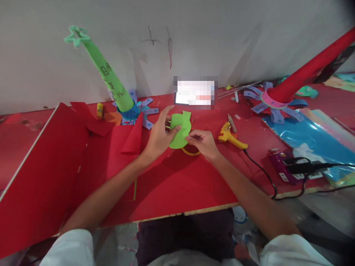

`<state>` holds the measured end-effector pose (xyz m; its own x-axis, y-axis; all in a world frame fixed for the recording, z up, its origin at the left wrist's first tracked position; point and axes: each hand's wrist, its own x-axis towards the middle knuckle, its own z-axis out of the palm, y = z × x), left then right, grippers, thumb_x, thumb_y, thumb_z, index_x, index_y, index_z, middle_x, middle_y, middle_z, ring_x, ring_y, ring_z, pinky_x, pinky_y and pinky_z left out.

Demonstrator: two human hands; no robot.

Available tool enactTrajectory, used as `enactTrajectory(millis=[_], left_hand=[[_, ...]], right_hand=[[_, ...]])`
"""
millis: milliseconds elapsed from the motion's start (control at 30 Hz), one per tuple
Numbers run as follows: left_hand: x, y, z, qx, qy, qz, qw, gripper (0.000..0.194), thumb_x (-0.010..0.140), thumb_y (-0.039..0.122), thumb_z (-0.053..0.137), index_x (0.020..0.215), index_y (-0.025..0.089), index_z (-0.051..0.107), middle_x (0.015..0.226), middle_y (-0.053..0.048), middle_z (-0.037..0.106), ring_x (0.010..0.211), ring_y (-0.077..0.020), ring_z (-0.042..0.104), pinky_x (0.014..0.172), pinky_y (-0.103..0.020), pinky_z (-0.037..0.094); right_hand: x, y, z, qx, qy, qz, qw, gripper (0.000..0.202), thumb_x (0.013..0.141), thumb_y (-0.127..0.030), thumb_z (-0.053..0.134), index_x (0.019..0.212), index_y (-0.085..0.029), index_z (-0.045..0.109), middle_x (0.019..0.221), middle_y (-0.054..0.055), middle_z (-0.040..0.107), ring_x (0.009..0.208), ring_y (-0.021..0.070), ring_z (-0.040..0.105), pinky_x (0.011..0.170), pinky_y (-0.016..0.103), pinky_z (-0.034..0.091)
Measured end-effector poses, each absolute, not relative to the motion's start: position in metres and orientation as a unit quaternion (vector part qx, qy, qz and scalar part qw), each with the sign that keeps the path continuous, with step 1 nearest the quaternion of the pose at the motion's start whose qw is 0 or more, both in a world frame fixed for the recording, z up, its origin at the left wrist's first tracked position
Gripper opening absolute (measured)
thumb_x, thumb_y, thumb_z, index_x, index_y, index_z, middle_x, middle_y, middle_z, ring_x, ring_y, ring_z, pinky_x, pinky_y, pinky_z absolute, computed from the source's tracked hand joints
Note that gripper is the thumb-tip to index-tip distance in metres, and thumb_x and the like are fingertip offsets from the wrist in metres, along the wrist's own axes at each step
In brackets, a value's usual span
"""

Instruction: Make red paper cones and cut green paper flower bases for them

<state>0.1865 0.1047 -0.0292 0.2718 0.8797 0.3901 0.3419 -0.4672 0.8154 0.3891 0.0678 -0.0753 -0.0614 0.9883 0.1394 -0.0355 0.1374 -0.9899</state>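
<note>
A light green paper cut-out (179,130) with a scalloped outline and a small tab on top is held up over the red table. My left hand (163,132) grips its left side, thumb across the front and fingers behind. At the lower right edge, my right hand (203,141) pinches the same cut-out between thumb and fingers. Partly hidden behind the paper, a yellow ring-shaped thing (191,152) lies on the table; its kind is unclear. To the right of my right hand rests a yellow glue gun (232,136) with a black cord.
A green paper cone (109,79) stands left, a red cone (310,72) right. A lit screen (195,92) leans by the wall. Glue stick (100,110), red board (41,173), purple power box (283,168) with cords and blue plastic sheets (313,133) surround the work area.
</note>
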Motion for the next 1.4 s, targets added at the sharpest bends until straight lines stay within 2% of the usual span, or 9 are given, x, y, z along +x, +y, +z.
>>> enactTrajectory(millis=[100,167,300,433,733,900,1067,1267,1400], left_hand=[[0.186,0.106,-0.032,0.752,0.417,0.455,0.232,0.064,0.102,0.045,0.072,0.158,0.027,0.046,0.143,-0.015,0.064,0.124,-0.0258,0.065,0.093,-0.036,0.058],[0.185,0.107,-0.033,0.760,0.417,0.452,0.208,0.064,0.104,0.051,0.070,0.158,0.025,0.046,0.148,-0.018,0.061,0.132,-0.0296,0.062,0.099,-0.040,0.058],[0.187,0.106,-0.036,0.744,0.427,0.414,0.304,0.066,0.103,0.052,0.070,0.158,0.023,0.044,0.117,-0.012,0.073,0.098,-0.0235,0.072,0.080,-0.034,0.058],[0.191,0.104,-0.038,0.717,0.404,0.417,0.386,0.060,0.099,0.034,0.070,0.154,0.024,0.048,0.097,-0.003,0.071,0.079,-0.0157,0.066,0.071,-0.027,0.053],[0.192,0.101,-0.041,0.756,0.423,0.380,0.324,0.056,0.094,0.020,0.066,0.149,0.025,0.056,0.127,-0.010,0.072,0.087,-0.0155,0.070,0.079,-0.031,0.057],[0.201,0.090,-0.035,0.771,0.392,0.330,0.378,0.034,0.110,0.045,0.052,0.129,0.020,0.064,0.109,-0.010,0.075,0.097,-0.0229,0.072,0.086,-0.036,0.057],[0.203,0.089,-0.035,0.751,0.385,0.338,0.416,0.038,0.100,0.059,0.067,0.104,0.021,0.060,0.092,-0.005,0.070,0.081,-0.0195,0.064,0.071,-0.032,0.053],[0.199,0.097,-0.040,0.620,0.386,0.390,0.560,0.045,0.090,0.052,0.082,0.116,0.018,0.067,0.112,-0.010,0.079,0.097,-0.0229,0.076,0.084,-0.035,0.063],[0.196,0.103,-0.044,0.567,0.402,0.444,0.565,0.054,0.085,0.050,0.087,0.123,0.016,0.070,0.117,-0.014,0.081,0.102,-0.0273,0.079,0.090,-0.042,0.067]], right_hand=[[0.390,0.069,-0.075,-0.464,-0.515,0.477,0.541,0.044,0.071,-0.061,0.095,0.070,-0.021,0.076,0.068,0.001,0.069,0.064,0.0156,0.061,0.061,0.029,0.052],[0.390,0.069,-0.075,-0.479,-0.506,0.459,0.551,0.044,0.069,-0.059,0.096,0.067,-0.020,0.075,0.064,0.000,0.067,0.061,0.0149,0.059,0.057,0.028,0.048],[0.391,0.071,-0.076,-0.487,-0.514,0.432,0.559,0.042,0.072,-0.057,0.094,0.066,-0.020,0.074,0.064,0.001,0.067,0.061,0.0144,0.057,0.056,0.028,0.045],[0.392,0.071,-0.078,-0.490,-0.516,0.422,0.562,0.041,0.074,-0.056,0.093,0.067,-0.021,0.073,0.063,-0.001,0.064,0.059,0.0136,0.054,0.057,0.028,0.044],[0.389,0.069,-0.079,-0.474,-0.512,0.444,0.562,0.056,0.066,-0.067,0.096,0.067,-0.023,0.061,0.064,-0.002,0.059,0.059,0.0139,0.050,0.055,0.029,0.044],[0.388,0.066,-0.070,-0.433,-0.592,0.415,0.538,0.061,0.069,-0.069,0.095,0.063,-0.023,0.055,0.067,-0.002,0.058,0.066,0.0153,0.050,0.065,0.031,0.045],[0.387,0.065,-0.065,-0.423,-0.641,0.388,0.509,0.065,0.072,-0.076,0.090,0.060,-0.024,0.053,0.065,-0.002,0.056,0.071,0.0176,0.051,0.070,0.033,0.043],[0.390,0.067,-0.072,-0.440,-0.558,0.419,0.565,0.067,0.079,-0.079,0.083,0.064,-0.024,0.048,0.065,-0.004,0.045,0.063,0.0145,0.038,0.059,0.030,0.034],[0.394,0.071,-0.078,-0.476,-0.493,0.367,0.629,0.065,0.084,-0.076,0.082,0.066,-0.025,0.047,0.066,-0.004,0.035,0.064,0.0149,0.033,0.058,0.031,0.031]])
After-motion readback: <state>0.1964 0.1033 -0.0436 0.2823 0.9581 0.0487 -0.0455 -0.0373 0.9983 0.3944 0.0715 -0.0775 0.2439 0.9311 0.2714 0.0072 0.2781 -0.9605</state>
